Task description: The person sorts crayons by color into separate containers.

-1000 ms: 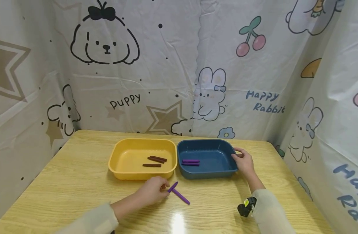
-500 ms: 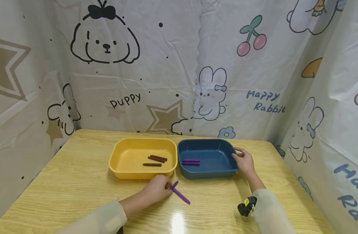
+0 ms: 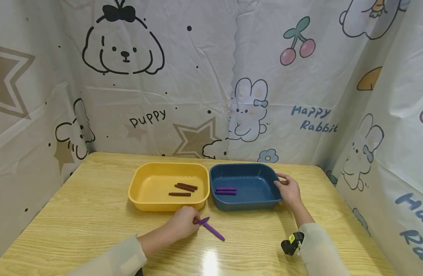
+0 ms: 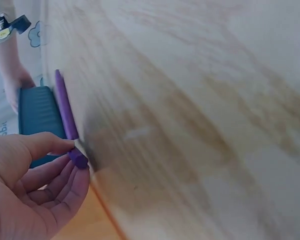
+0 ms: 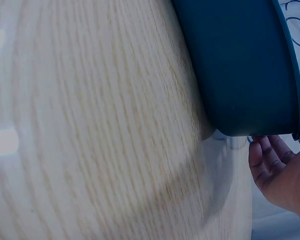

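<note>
Just in front of the two trays, my left hand (image 3: 183, 223) pinches a purple crayon (image 4: 79, 159) by one end between thumb and fingertips. A second purple crayon (image 3: 214, 232) lies slantwise on the table, its upper end right at the held one. My right hand (image 3: 290, 191) grips the right side of a blue tray (image 3: 256, 205), thumb at the rim; in the right wrist view its curled fingers (image 5: 257, 157) are at the tray's outer wall. Two purple crayons (image 3: 226, 191) lie side by side inside the blue tray.
A yellow tray (image 3: 139, 205) stands directly left of the blue one and holds three brown crayons (image 3: 179, 194). Behind the wooden table (image 3: 76, 230) hangs a printed cloth (image 3: 197, 88), which also closes in both sides.
My left hand first reached the upper purple crayon and now pinches its end; that crayon has turned flatter. The right hand stays at the blue tray.
</note>
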Demonstrator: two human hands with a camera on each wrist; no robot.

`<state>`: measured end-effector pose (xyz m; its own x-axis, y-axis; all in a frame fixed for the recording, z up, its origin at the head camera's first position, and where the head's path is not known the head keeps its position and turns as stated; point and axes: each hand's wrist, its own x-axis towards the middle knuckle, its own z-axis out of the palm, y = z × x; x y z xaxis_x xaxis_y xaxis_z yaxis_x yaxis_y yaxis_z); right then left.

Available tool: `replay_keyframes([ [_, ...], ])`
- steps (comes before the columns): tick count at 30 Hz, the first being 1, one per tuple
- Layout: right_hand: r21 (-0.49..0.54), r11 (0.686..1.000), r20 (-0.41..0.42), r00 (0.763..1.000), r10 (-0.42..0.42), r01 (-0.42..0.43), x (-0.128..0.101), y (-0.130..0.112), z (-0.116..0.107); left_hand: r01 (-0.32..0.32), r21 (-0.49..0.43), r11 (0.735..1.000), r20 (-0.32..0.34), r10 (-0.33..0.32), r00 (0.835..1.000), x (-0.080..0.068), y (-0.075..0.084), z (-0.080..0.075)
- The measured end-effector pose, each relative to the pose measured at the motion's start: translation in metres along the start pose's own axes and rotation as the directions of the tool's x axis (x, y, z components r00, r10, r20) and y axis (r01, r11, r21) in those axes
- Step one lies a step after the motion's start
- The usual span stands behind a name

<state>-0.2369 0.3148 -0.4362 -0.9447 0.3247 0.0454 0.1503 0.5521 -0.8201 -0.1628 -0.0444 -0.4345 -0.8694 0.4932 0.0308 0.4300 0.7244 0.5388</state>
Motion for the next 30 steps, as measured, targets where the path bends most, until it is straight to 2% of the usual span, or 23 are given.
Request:
replay_keyframes([
  [5, -0.002, 1.000, -0.008, 1.000, 0.000, 0.000, 0.001, -0.002, 0.000, -0.006, 0.010, 1.000, 0.003, 0.006, 1.000, -0.003, 0.005, -0.011],
  [11, -0.009, 1.000, -0.005, 1.000, -0.007, 0.007, 0.000, -0.002, 0.001, 0.051, -0.030, 0.998, 0.056, -0.050, 0.997, -0.004, 0.018, -0.032],
  [14, -0.009, 1.000, -0.002, 1.000, -0.005, 0.005, 0.000, -0.002, 0.001, 0.025, -0.016, 1.000, 0.059, -0.024, 0.998, -0.002, 0.025, -0.041],
  [20, -0.005, 1.000, 0.003, 1.000, 0.008, -0.008, 0.000, 0.002, 0.001, -0.037, 0.066, 0.997, 0.005, 0.037, 0.999, 0.013, 0.037, -0.060],
  [25, -0.008, 1.000, 0.000, 1.000, 0.008, -0.008, 0.002, 0.003, 0.001, -0.023, 0.076, 0.997, -0.006, 0.024, 1.000, 0.028, 0.045, -0.070],
  [30, -0.009, 1.000, 0.001, 1.000, 0.001, -0.001, 0.002, 0.002, 0.001, -0.037, 0.097, 0.995, -0.002, 0.037, 0.999, 0.040, 0.044, -0.072],
])
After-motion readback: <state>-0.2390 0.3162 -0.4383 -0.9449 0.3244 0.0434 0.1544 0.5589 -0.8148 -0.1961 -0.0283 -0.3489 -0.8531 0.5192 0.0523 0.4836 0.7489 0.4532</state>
